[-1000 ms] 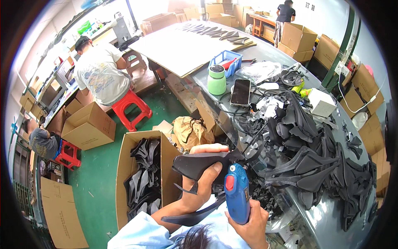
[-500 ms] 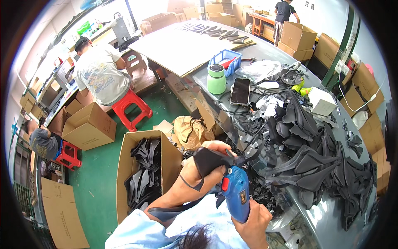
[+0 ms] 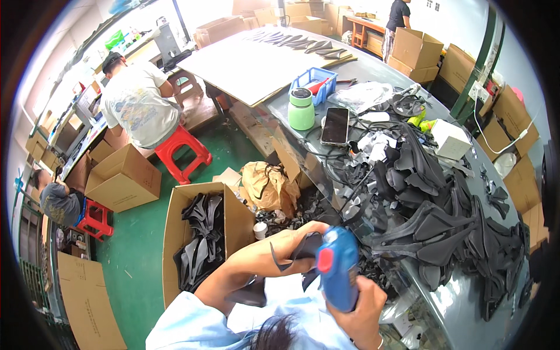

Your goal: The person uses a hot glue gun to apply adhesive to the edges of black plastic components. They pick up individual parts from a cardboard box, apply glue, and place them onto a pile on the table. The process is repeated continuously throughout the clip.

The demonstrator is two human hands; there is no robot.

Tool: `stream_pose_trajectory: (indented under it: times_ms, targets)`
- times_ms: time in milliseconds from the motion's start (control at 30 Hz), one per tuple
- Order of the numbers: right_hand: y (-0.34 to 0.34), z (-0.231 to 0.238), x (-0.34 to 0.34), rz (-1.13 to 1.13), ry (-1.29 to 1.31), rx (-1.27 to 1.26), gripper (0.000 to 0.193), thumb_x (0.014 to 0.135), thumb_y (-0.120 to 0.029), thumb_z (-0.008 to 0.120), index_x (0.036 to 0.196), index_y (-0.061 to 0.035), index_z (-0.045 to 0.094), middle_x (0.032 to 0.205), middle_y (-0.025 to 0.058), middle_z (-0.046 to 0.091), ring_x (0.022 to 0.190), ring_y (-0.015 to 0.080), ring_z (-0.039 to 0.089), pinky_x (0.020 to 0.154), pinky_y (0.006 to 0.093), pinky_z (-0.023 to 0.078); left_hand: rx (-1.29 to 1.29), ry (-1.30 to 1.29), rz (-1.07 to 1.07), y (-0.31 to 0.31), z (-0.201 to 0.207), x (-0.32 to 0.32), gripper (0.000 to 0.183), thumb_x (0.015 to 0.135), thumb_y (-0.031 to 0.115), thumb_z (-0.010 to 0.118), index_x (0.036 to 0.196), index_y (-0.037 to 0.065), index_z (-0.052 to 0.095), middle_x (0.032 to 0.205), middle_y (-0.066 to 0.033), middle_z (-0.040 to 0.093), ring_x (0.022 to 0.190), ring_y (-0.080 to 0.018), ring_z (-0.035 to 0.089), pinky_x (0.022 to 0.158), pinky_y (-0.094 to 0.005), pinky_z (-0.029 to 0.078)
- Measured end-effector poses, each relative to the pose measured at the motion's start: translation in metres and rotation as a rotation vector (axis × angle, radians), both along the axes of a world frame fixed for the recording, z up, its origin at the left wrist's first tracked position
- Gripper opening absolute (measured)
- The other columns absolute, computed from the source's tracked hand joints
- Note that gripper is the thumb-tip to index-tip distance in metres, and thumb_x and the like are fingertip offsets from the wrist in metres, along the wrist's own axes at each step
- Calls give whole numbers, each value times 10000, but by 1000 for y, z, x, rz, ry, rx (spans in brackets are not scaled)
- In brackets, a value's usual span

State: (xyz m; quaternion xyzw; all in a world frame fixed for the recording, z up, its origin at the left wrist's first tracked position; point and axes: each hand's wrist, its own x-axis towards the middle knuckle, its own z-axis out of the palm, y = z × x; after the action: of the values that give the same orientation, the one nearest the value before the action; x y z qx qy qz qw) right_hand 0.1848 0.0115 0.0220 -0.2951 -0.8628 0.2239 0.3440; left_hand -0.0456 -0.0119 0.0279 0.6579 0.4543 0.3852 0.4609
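Note:
My right hand (image 3: 363, 312) is wrapped round the lower body of a blue handheld power tool (image 3: 343, 280) with a red button. The tool points away from me, and its far end is blurred. Just left of it, my left hand (image 3: 294, 240) is closed on a thin black molded piece (image 3: 305, 247), whose dark strips hang down by the wrist. My left fingertips are partly hidden behind the piece and the tool. Whether the tool touches the piece I cannot tell.
Black cut pieces (image 3: 431, 224) are heaped on the metal table (image 3: 452, 300) at right. An open carton (image 3: 239, 219) of similar pieces stands at left. Farther back are a phone (image 3: 335, 126), a green bottle (image 3: 301, 111), a blue basket (image 3: 326, 87) and seated people.
My left hand has turned over, and the black piece has swung down toward me. The blue tool has tipped more upright and shifted slightly. The far person at the back has moved slightly.

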Motion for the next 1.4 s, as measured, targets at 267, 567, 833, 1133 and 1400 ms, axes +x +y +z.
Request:
stream_pose_trajectory:
  times_ms: [267,567,833,1133,1400]
  targets:
    - [29,8,-13,-34,378,-639,428,667,-109,764,966,-19,472,763,80,608,634,140,593,605,275,499,-527,-420,-404,4,-11,31,608,848,201,600,1350,30,302,1212,-110,472,1155,-176,432,974,-317,344]
    - [33,2,-15,-182,679,-751,406,697,-73,759,958,-31,452,815,29,559,733,91,558,665,236,479,-257,-1076,142,-19,-63,82,741,780,360,670,1331,18,313,1266,-73,433,1144,-169,435,949,-320,368]
    - [13,-21,7,-173,-15,-230,492,616,-190,787,956,14,496,669,130,581,612,264,594,594,335,467,-183,-1024,699,-11,-1,32,387,720,177,525,1044,-30,477,918,-204,580,796,-298,596,707,-391,492]
    - [3,-35,11,-17,-134,4,493,550,-138,779,928,12,499,670,140,575,565,305,572,543,382,448,-113,-942,718,-20,29,3,334,702,82,563,1003,-57,532,893,-138,585,832,-200,597,748,-328,504]
    - [0,-31,9,24,-126,25,510,526,-122,766,942,15,504,671,130,576,570,299,564,544,383,439,-134,-651,664,-20,37,-1,328,683,82,564,986,-44,563,912,-130,607,842,-189,609,798,-283,469]
